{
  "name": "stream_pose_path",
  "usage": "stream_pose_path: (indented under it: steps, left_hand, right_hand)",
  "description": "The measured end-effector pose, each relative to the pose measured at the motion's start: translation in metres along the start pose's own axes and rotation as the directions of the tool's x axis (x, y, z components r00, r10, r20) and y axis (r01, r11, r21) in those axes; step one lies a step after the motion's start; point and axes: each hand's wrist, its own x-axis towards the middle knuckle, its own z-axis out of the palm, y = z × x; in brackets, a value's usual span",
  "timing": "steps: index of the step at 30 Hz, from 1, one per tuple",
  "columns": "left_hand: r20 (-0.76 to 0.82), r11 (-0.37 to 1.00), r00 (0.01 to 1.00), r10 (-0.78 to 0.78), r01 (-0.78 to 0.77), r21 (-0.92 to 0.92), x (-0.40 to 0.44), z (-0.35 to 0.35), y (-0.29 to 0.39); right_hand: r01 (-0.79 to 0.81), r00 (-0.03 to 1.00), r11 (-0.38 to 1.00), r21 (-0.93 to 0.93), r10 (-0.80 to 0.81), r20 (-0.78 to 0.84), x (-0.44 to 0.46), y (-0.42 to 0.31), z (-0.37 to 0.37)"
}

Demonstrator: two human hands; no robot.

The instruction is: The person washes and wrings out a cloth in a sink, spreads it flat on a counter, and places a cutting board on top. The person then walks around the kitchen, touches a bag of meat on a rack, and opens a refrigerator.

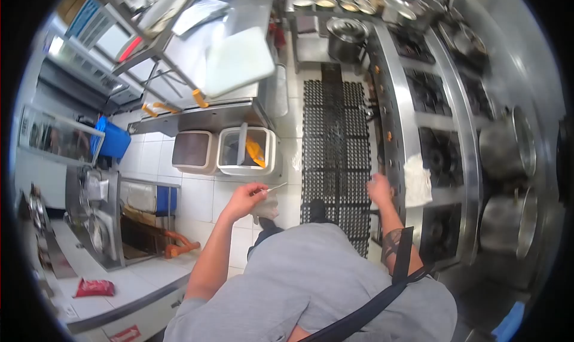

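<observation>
My left hand (246,199) is closed in a pinch on a thin whitish strip that sticks out to the right of the fingers; its kind is too small to make out. Just below that hand is a pale, crumpled-looking patch (267,209), and I cannot tell whether it is joined to the strip. By the front of the stove (408,133) is my right hand (379,189), its fingers bent and partly hidden, so whether it touches a knob is unclear. A white cloth (417,180) lies over the stove's front edge, right of that hand.
Two bins (246,152) stand under the steel worktable (239,106), one with something yellow (256,153) inside. A white cutting board (241,61) overhangs the table. A black perforated mat (335,144) runs ahead along the floor. Large pots (508,222) line the right wall.
</observation>
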Motion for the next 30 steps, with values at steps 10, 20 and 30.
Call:
stream_pose_path:
  steps: [10, 20, 30]
  left_hand:
    - [-0.243, 0.787, 0.961, 0.131, -0.25, -0.564, -0.119, -0.081, -0.09]
    - [-0.518, 0.839, 0.855, -0.029, -0.261, -0.478, -0.23, -0.168, -0.214]
    - [-0.619, 0.984, 0.784, -0.047, 0.144, 0.107, -0.237, -0.23, -0.253]
  right_hand:
    - [0.695, 0.181, 0.638, 0.332, -0.602, 0.778, -0.12, -0.316, 0.151]
    - [0.745, -0.062, 0.465, 0.479, -0.667, 0.743, -0.225, -0.505, 0.265]
    - [0.624, -0.018, 0.638, 0.452, -0.566, 0.824, -0.259, -0.596, 0.318]
